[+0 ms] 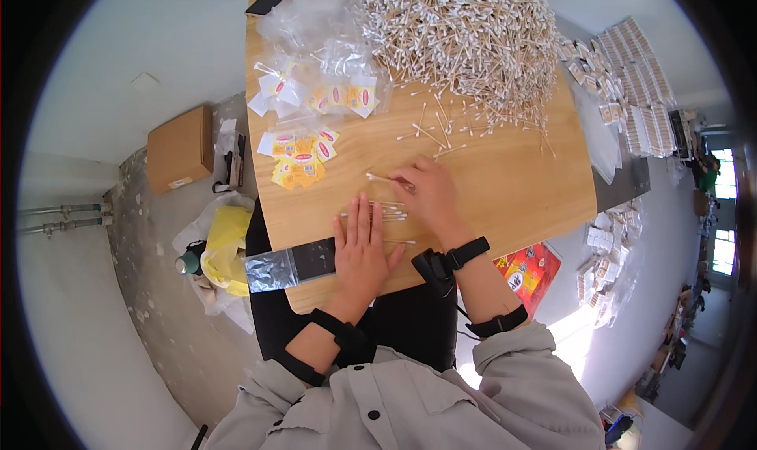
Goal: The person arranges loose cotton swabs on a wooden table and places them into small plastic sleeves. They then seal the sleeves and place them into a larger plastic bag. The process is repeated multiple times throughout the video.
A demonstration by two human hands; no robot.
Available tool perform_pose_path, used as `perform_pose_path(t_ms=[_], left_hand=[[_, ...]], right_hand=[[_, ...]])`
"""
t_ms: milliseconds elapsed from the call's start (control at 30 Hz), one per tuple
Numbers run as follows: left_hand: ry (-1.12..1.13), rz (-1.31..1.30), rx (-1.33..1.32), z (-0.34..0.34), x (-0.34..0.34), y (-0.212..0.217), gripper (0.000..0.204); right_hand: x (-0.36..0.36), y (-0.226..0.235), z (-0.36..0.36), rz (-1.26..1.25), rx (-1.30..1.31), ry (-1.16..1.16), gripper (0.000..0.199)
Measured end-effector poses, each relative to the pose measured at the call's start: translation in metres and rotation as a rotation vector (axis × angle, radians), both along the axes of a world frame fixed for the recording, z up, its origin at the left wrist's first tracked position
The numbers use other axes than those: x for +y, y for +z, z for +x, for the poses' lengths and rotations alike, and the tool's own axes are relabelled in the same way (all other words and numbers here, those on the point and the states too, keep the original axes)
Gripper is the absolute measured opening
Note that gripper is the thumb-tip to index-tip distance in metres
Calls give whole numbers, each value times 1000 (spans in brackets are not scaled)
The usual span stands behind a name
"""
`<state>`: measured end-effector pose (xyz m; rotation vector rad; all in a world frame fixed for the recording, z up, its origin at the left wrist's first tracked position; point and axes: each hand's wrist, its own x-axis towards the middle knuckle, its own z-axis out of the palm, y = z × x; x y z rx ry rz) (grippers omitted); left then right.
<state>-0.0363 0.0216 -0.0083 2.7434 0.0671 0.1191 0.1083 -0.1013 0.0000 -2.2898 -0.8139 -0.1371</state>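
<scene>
Two bare hands work near the middle of the frame on a light wooden tabletop [505, 190]. The left hand [361, 253] lies flat, palm down, fingers straight and close together, pressing on a small row of cotton swabs with wooden stems [386, 211] that pokes out to the right of its fingertips. Its heel rests on a clear plastic sleeve with a dark band [296, 265] that hangs over the table's lower-left edge. The right hand [432, 197] sits just above and right of it, fingers curled together and pinched on a single wooden-stemmed cotton swab [382, 179], whose white tip points toward the left of the frame. Both wrists carry black straps, and grey jacket sleeves enter from the lower edge.

Above the hands, loose swabs lie scattered, and beyond them a great heap of wooden cotton swabs [465, 32] fills the upper centre of the table. Toward the upper left lie yellow-and-red paper labels [300, 160] and small clear bags holding labels [339, 87]. Off the table, at the left of the frame, a brown cardboard box [180, 149] stands on the floor, with a yellow plastic bag [225, 241] below it.
</scene>
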Motion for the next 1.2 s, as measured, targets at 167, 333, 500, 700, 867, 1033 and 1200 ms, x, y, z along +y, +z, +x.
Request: perform_pose_path(t_ms=[167,333,500,700,867,1033,1200], left_hand=[[14,11,16,-2,1,-3,88],[19,15,16,-1,-1,0,88],[19,7,15,-1,0,1,87],[22,12,-30,-2,0,-3,88],[23,-59,-20,-1,1,5,95],[49,-165,-92,-6,9,7,107],[113,-124,-74,11,27,20,117]], right_hand=[[-11,8,0,-35,105,-497,19],[-16,1,3,-99,259,-554,14],[0,-7,-6,14,171,-289,11],[21,4,-15,180,372,-159,14],[22,7,1,98,309,-55,13],[22,-1,8,104,392,-30,10],[6,0,15,109,407,-121,8]])
